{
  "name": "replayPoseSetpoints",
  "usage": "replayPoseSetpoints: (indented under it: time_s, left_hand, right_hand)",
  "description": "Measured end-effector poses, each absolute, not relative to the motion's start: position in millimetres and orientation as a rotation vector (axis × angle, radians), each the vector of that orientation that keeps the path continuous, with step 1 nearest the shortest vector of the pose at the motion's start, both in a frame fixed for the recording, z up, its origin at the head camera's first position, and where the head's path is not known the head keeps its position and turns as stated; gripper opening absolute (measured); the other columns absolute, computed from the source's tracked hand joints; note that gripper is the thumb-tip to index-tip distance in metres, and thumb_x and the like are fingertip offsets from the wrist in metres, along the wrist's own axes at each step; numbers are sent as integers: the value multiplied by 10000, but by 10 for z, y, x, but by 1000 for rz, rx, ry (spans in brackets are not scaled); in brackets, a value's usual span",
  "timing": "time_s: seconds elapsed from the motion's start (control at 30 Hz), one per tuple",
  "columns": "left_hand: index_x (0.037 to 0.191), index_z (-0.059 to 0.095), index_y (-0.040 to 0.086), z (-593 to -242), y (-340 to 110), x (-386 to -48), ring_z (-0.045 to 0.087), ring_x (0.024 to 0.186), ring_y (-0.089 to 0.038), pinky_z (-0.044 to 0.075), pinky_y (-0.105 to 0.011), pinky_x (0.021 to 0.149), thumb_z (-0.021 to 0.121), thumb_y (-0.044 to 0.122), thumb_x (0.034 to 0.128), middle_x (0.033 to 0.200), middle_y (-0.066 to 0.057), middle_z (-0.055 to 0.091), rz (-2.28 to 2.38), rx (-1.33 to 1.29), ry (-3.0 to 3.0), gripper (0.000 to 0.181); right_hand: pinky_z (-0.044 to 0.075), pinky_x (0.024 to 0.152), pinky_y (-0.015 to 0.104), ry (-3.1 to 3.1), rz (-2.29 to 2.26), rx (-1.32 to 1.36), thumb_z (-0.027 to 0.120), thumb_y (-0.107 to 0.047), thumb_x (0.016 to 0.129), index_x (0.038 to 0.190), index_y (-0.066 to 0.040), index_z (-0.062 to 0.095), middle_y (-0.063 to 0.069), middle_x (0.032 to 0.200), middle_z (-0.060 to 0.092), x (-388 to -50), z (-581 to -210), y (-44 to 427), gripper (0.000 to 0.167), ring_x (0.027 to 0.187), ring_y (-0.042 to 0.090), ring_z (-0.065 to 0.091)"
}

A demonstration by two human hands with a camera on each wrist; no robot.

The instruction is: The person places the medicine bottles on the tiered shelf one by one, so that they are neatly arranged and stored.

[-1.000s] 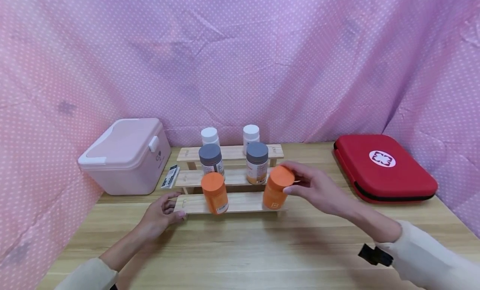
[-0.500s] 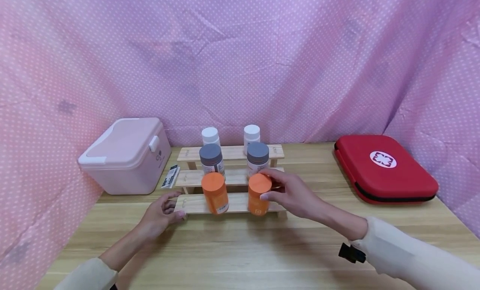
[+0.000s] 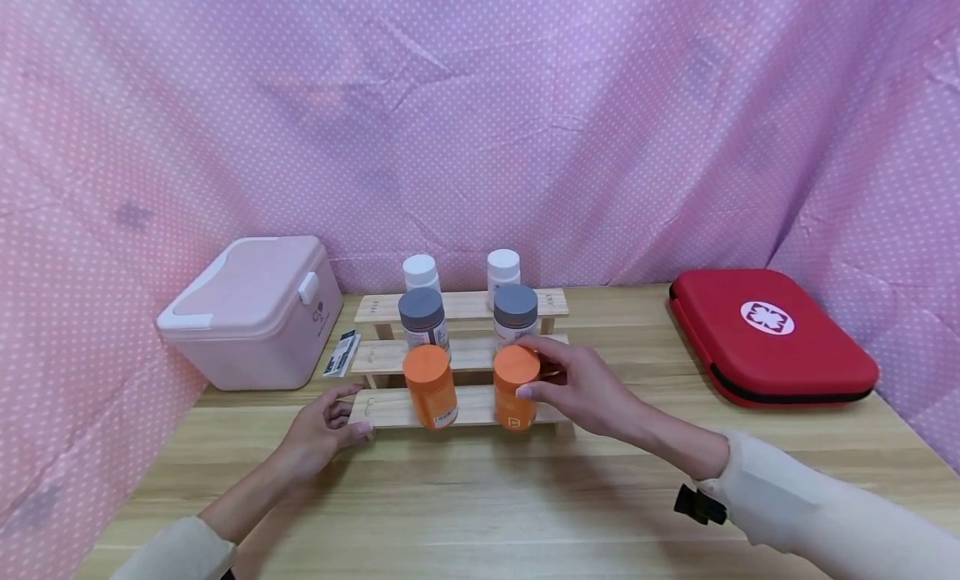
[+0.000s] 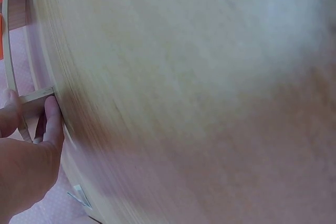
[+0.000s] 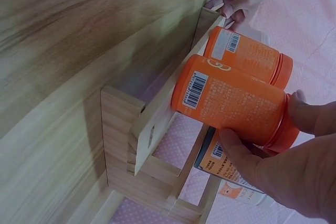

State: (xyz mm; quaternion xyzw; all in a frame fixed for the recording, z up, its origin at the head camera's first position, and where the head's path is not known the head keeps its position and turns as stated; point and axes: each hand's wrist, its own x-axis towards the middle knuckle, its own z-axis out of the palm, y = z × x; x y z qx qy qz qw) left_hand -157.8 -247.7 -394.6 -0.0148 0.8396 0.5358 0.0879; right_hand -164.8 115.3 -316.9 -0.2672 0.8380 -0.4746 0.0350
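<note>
My right hand [image 3: 581,388] holds an orange pill bottle [image 3: 515,401] by its upper side, thumb in front and fingers behind. That bottle stands upright on the right part of the lowest step of a three-tier wooden rack [image 3: 480,403]. A second orange bottle [image 3: 430,392] is on the same step to its left. Two grey-capped bottles, one left [image 3: 422,313] and one right [image 3: 516,307], stand on the middle step. On the top step are two white bottles, left [image 3: 421,272] and right [image 3: 503,273]. My left hand [image 3: 318,430] grips the left end of the lowest step.
A pale pink lidded box [image 3: 247,309] stands at the left. Beside it lies a small flat packet [image 3: 342,353]. At the right is a red zipped case [image 3: 772,334] with a white emblem. A pink dotted cloth [image 3: 480,130] hangs behind the wooden table [image 3: 450,513].
My right hand has carried the orange bottle leftward along the lowest step, toward the other orange bottle, mostly in the first half second. My left hand has stayed on the rack's end.
</note>
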Motion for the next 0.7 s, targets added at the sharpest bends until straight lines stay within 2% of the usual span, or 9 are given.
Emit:
replayPoseSetpoints:
  time_s: [0.2, 0.47, 0.7]
  left_hand:
    - [1433, 346, 2, -3938, -2476, -1580, 624, 1034, -245, 534, -246, 819, 702, 29, 857, 1221, -228, 591, 1614, -56, 2483, 678]
    - [1429, 357, 2, -3926, -2471, -1577, 615, 1058, -249, 532, -251, 830, 708, 45, 857, 1228, -226, 593, 1574, -62, 2511, 673]
    - [1443, 331, -2, -3941, -2483, -1575, 616, 1053, -248, 531, -249, 823, 703, 39, 859, 1234, -238, 585, 1596, -48, 2487, 694]
  right_hand:
    - [538, 834, 355, 2602, -1448, -810, 743, -147, 846, 1311, -151, 558, 15, 1102, 645, -1640, -3184, 1143, 500, 953, 167, 604]
    - [539, 857, 370, 2640, -1482, -749, 772, -159, 822, 1294, -110, 549, 19, 1138, 634, -1623, -3211, 1143, 524, 979, 174, 615]
    - [507, 925, 453, 2698, -1441, -665, 722, -198, 877, 1298, -73, 531, 87, 1204, 624, -1541, -3210, 1304, 479, 1072, 268, 614]
